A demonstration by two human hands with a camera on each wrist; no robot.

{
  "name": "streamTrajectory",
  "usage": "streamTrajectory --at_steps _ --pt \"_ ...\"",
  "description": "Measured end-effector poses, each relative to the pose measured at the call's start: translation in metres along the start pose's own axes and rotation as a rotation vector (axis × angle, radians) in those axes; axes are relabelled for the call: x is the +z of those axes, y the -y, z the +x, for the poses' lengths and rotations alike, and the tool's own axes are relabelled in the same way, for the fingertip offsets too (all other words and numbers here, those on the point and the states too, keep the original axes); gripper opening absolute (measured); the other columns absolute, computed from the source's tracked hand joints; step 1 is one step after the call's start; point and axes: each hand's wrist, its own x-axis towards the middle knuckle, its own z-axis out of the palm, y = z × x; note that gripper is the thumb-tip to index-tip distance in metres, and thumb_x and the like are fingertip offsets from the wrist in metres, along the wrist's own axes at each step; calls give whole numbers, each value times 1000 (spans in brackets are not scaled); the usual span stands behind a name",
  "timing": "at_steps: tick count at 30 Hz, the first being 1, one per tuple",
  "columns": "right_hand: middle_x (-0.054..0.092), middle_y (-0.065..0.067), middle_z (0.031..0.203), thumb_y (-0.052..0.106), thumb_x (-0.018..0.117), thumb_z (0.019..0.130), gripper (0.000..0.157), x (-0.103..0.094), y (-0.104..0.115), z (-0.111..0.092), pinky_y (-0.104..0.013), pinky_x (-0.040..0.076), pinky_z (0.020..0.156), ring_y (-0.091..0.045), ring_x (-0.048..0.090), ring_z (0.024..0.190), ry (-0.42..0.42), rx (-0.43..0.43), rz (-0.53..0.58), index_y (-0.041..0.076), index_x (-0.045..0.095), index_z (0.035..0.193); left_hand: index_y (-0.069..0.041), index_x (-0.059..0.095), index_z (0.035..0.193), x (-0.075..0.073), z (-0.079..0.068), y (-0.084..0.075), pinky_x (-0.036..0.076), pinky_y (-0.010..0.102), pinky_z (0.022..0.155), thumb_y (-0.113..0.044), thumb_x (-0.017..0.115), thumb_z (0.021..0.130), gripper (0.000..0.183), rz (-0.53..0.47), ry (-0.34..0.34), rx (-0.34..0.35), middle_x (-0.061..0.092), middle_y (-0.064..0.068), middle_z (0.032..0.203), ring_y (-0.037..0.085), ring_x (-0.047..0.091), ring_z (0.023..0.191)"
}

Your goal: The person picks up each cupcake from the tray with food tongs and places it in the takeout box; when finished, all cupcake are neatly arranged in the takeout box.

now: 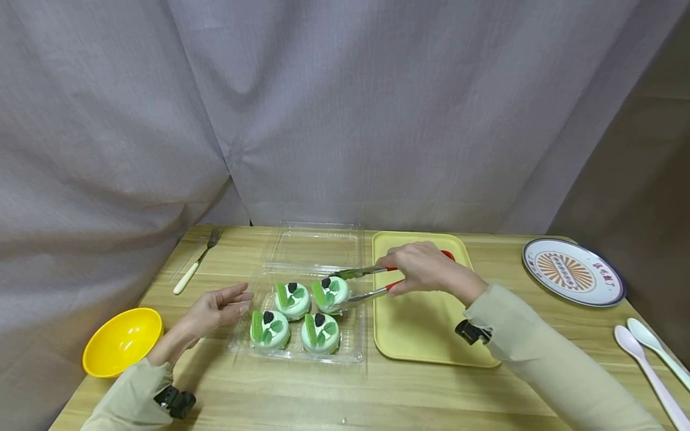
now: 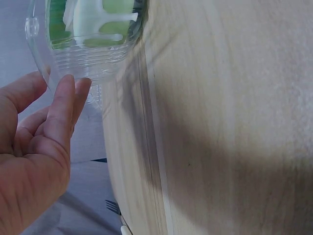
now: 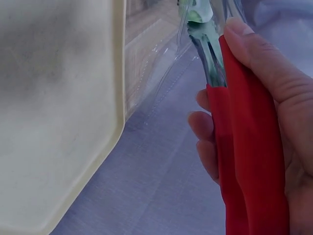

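Note:
Red-handled tongs are gripped in my right hand, fingers on one side and thumb on the other. In the head view, their metal arms straddle the back right cake. This green-and-white cake sits with several like it, each topped with leaves and a dark berry, in a clear plastic container. My left hand is at the container's left side, its fingers extended. In the left wrist view, its fingertips lie at the clear rim; whether they press on it I cannot tell.
The container's clear lid lies folded back behind it. A yellow tray stands just right, under my right forearm. Further right are a patterned plate and two spoons. At left are a yellow bowl and a fork.

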Motion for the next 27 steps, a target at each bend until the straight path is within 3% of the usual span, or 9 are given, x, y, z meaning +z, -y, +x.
streamTrajectory --at_steps 11,27 --pt "63 6 79 40 85 70 46 -1 13 2 -25 38 49 -7 53 62 34 28 -89 16 71 107 17 23 146 1 -1 -2 56 21 92 -10 56 98 64 15 -6 -4 39 38 144 47 51 126" --pt "61 6 74 37 86 69 44 -6 21 3 -26 38 50 -9 49 60 67 83 -74 19 73 106 18 22 146 1 -2 -2 54 17 91 -10 56 98 64 32 1 10 40 39 143 47 52 125"
